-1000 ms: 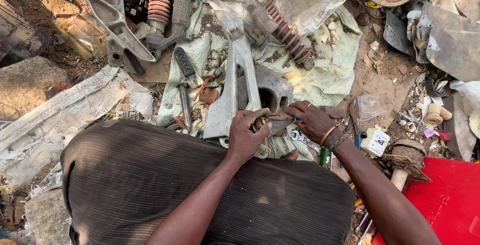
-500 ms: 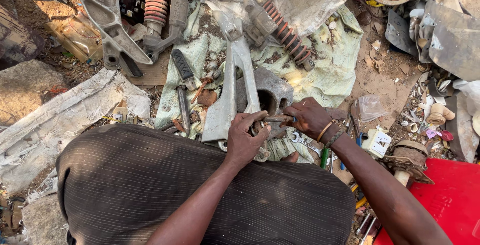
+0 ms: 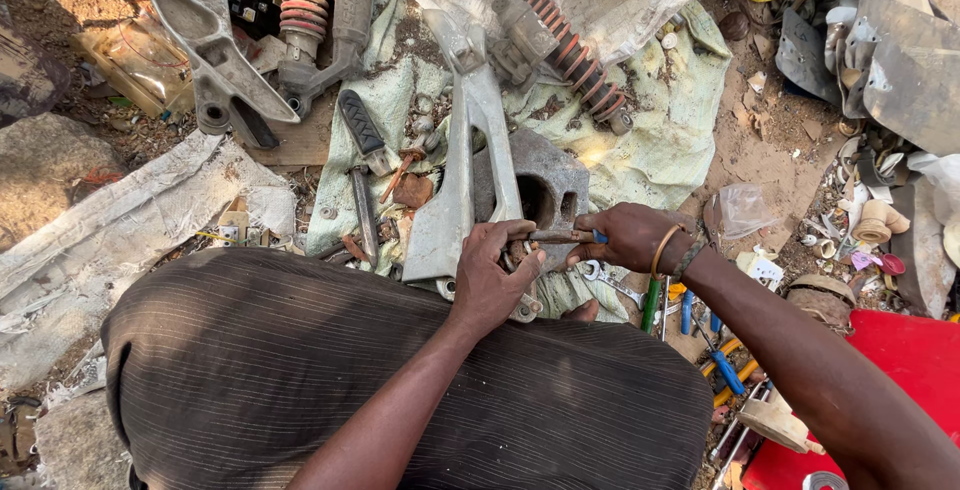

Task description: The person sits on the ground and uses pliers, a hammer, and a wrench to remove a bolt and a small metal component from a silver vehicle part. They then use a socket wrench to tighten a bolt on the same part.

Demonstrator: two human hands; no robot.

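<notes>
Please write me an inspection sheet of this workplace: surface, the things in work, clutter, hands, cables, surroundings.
Surface: dirt ground covered partly by a stained green cloth.
Job's things: grey metal bracket on the cloth; rusty tool held over its near end.
Clutter: hammer, two spring shocks, loose bolts, screwdrivers, wrench.
Hands: left hand presses on the bracket and touches the tool; right hand grips the tool.
Cables: nothing seen.
Surroundings: scrap metal parts, white sacks, red box.

Dull cast-metal bracket, rusty metal tool, rusted coil spring, grimy woven cloth, ribbed matt fabric
</notes>
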